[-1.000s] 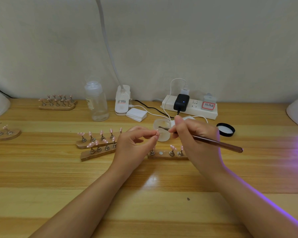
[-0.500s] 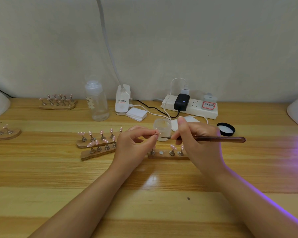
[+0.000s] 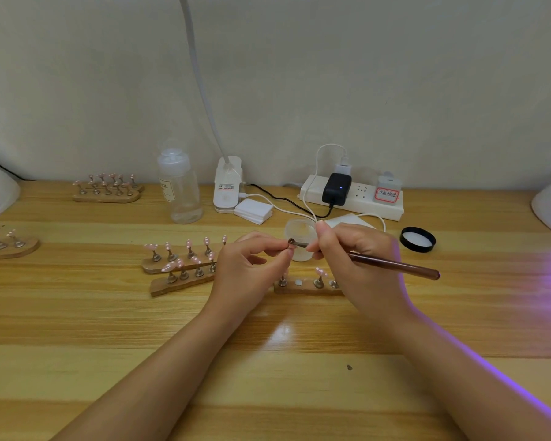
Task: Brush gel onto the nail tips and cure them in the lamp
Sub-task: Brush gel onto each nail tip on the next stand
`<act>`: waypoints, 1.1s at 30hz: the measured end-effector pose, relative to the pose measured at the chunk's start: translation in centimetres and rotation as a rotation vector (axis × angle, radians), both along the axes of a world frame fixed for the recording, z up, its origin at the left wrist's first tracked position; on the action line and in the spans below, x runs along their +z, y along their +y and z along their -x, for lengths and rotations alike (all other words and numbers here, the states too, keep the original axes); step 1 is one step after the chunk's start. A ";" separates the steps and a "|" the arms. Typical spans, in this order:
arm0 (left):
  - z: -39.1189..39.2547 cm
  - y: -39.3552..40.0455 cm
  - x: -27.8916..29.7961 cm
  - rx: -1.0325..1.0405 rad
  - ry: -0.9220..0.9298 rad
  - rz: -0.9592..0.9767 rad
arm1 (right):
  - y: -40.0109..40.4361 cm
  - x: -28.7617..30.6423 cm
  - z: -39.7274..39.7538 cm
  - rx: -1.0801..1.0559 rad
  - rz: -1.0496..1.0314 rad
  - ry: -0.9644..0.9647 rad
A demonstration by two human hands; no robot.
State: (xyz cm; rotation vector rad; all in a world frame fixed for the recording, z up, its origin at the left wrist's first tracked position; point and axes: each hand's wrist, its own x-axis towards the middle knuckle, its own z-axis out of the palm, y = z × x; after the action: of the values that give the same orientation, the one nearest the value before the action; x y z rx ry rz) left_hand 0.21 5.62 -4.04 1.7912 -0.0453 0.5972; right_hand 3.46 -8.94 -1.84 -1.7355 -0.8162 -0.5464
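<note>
From the head camera I see both forearms reaching in over the worktop [image 3: 77, 329]. My left hand [image 3: 248, 272] is raised with curled fingers, pinching a nail tip [image 3: 290, 248] just in front of the gel jar [image 3: 299, 230]. My right hand [image 3: 357, 259] grips the brush [image 3: 392, 265] like a pen, its bristle end touching that tip, the handle angled right of the jar.

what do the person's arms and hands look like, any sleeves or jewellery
Both forearms are bare right to the frame edge, no sleeves showing. The left hand and right hand wear no gloves, rings, watch or bracelets. A violet light rims the right forearm's outer edge.
</note>
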 end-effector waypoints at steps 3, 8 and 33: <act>0.0 0.0 0.0 0.006 0.002 0.005 | -0.2 0.0 0.1 -0.010 -0.022 0.003; 0.1 0.0 0.1 0.006 -0.002 0.012 | -0.3 0.2 0.2 -0.028 -0.121 0.078; 0.0 0.1 0.0 -0.031 -0.021 0.016 | -0.2 0.3 0.3 0.002 -0.196 0.167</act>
State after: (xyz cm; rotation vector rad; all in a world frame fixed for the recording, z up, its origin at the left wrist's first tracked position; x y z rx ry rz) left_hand 0.18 5.71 -4.07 1.7656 -0.0822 0.5921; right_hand 3.16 -9.17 -1.54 -1.5757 -0.6256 -0.4578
